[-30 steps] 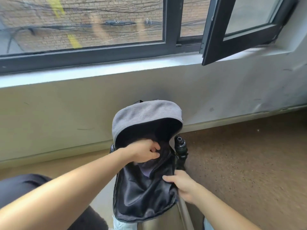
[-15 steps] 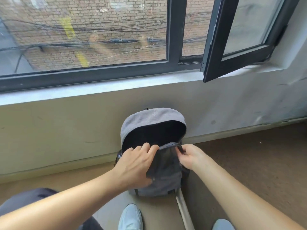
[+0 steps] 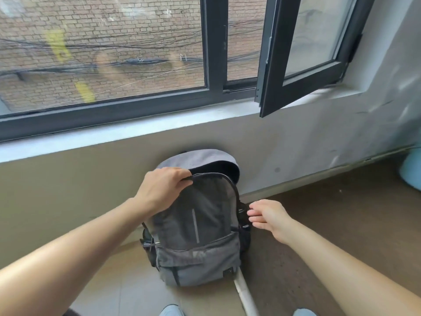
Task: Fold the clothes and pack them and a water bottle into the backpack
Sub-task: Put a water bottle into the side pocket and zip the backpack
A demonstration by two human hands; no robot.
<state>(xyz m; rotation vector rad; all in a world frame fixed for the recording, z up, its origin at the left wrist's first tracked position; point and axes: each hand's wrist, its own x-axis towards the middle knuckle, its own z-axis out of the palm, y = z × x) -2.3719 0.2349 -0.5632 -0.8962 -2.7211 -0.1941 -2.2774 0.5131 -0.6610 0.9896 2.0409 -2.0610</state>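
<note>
Looking down from head height, I see the window [image 3: 102, 65] filling the upper field; its left edge is cut off, and its open sash [image 3: 303, 53] swings inward at right. Below the sill runs the wall [image 3: 68, 179], then the floor [image 3: 341, 224], where a pale blue object [image 3: 412, 169] is cropped by the right border and cannot be identified.

The backpack [image 3: 200, 247] stands upright on the floor, its back against the wall under the sill. It is grey, with a pale vertical stripe on the front panel, a lower front pocket and a small tag at the bottom right corner. The main compartment gapes at the top; its interior is dark and whatever lies inside is hidden.

My left hand [image 3: 161, 190] grips the top edge of the front panel, fingers curled over the rim. My right hand [image 3: 266, 215] hangs just beside the bag's right side, fingers relaxed and holding nothing. Whether its fingertips touch the bag I cannot tell. A dark shape [image 3: 242, 212] at that side is too blurred to name.

A white strip [image 3: 245, 295] lies on the floor, its far end hidden behind the bag's lower right corner. My shoes [image 3: 170, 310] are cut off by the lower border.
</note>
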